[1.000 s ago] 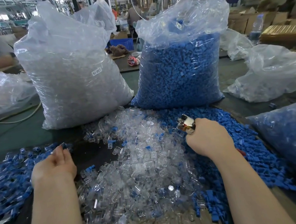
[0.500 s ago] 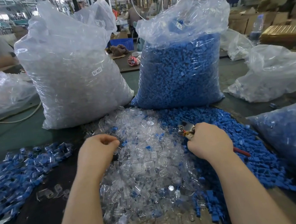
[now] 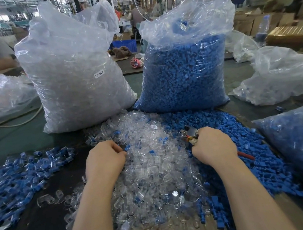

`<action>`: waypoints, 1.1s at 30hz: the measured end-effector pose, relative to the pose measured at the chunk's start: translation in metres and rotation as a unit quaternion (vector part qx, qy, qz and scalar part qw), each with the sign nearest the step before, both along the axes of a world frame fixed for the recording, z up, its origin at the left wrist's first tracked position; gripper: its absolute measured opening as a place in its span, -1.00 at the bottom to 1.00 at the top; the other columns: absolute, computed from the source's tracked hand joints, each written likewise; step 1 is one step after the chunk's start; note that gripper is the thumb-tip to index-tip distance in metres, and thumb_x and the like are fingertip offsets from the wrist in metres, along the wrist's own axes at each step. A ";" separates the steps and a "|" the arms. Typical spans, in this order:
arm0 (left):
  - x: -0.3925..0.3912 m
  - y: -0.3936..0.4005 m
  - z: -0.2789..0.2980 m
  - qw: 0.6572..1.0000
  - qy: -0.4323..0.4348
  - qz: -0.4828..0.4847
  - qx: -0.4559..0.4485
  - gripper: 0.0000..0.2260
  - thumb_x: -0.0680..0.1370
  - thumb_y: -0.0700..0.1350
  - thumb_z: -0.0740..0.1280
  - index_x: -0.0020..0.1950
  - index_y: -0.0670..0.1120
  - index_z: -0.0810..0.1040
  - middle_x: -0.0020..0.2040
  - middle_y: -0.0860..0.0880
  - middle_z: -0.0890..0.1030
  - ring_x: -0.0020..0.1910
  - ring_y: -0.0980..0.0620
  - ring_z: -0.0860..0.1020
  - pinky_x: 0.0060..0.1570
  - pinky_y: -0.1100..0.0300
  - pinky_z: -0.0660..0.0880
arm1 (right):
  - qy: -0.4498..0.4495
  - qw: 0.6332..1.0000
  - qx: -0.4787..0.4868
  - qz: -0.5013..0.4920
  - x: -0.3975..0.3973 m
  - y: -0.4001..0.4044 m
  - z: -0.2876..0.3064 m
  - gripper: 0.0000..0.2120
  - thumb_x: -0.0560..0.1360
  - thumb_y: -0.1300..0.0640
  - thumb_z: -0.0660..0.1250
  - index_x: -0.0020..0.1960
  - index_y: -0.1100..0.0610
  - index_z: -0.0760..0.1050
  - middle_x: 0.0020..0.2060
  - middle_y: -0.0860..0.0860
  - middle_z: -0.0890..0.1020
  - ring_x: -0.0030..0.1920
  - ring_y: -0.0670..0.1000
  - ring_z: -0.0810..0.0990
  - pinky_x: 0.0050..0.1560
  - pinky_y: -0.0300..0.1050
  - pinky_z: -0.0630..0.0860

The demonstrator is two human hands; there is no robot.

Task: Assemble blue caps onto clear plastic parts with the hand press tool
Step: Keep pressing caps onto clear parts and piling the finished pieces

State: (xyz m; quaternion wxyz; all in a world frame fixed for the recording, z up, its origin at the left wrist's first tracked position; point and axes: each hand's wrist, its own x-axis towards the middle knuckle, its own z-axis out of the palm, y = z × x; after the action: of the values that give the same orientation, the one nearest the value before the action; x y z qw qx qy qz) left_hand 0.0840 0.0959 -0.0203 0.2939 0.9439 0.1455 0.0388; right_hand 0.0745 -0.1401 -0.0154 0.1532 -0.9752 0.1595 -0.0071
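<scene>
The right hand (image 3: 213, 146) is closed around the hand press tool (image 3: 190, 134): metal head pointing up and away beyond the knuckles, red handle end trailing behind the wrist. The left hand (image 3: 104, 160) curls into the clear parts pile (image 3: 154, 165), fingertips pinched at a blue piece; what they hold I cannot tell.

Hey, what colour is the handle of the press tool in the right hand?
Red: the handle sticks out behind the right hand in the head view.
</scene>
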 end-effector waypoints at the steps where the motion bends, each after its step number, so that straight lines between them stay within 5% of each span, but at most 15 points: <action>1: 0.000 0.000 0.000 1.000 -0.001 0.004 0.007 -0.88 0.50 -0.07 0.44 -0.21 0.08 0.54 -0.20 0.08 0.58 -0.14 0.03 0.53 -0.17 0.18 0.42 | 0.001 1.000 0.003 -0.001 0.000 0.000 0.000 -0.85 0.43 0.16 0.31 -0.25 0.07 0.34 -0.32 0.01 0.47 -0.37 0.01 0.40 -0.40 -0.14 0.27; 8: 0.001 -0.001 0.000 0.999 -0.014 0.023 0.021 -0.85 0.46 -0.18 0.36 -0.05 0.06 0.58 -0.06 0.01 0.62 -0.04 -0.04 0.56 -0.15 0.16 0.42 | -0.033 0.999 0.004 -0.008 -0.001 0.000 0.002 -0.83 0.43 0.17 0.30 -0.26 0.09 0.32 -0.32 0.03 0.45 -0.38 0.02 0.38 -0.45 -0.17 0.19; 21: 0.001 -0.002 -0.003 0.998 -0.044 0.039 0.040 -0.88 0.51 -0.14 0.37 -0.15 0.08 0.53 -0.08 0.03 0.62 -0.08 -0.02 0.54 -0.19 0.15 0.41 | -0.151 0.988 0.042 0.008 0.005 0.000 0.003 -0.83 0.52 0.01 0.29 -0.16 0.07 0.38 -0.29 -0.02 0.48 -0.24 0.11 0.46 -0.28 -0.06 0.31; 28: 0.002 0.002 -0.005 0.999 -0.018 0.021 0.041 -0.88 0.54 -0.09 0.37 0.05 0.09 0.60 0.00 0.01 0.63 -0.01 -0.03 0.57 -0.12 0.13 0.49 | -0.211 0.974 0.086 0.015 0.007 0.003 0.003 -0.81 0.55 -0.01 0.28 -0.15 0.06 0.37 -0.36 -0.10 0.41 -0.38 -0.07 0.32 -0.29 -0.05 0.24; 33: 0.001 0.002 -0.005 0.999 -0.022 0.011 0.046 -0.94 0.52 -0.03 0.42 -0.03 0.09 0.59 -0.07 0.03 0.63 -0.07 0.00 0.55 -0.16 0.15 0.47 | -0.222 0.969 0.102 0.030 0.006 0.005 0.003 -0.82 0.55 -0.02 0.29 -0.14 0.05 0.38 -0.34 -0.10 0.42 -0.28 0.07 0.41 -0.24 -0.04 0.31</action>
State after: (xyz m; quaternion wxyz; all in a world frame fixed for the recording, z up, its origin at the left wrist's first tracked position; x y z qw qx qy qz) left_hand 0.0848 0.0978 -0.0257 0.2532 0.9535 0.1479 0.0695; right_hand 0.0806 -0.1355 -0.0122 0.2835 -0.9329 0.0920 -0.2021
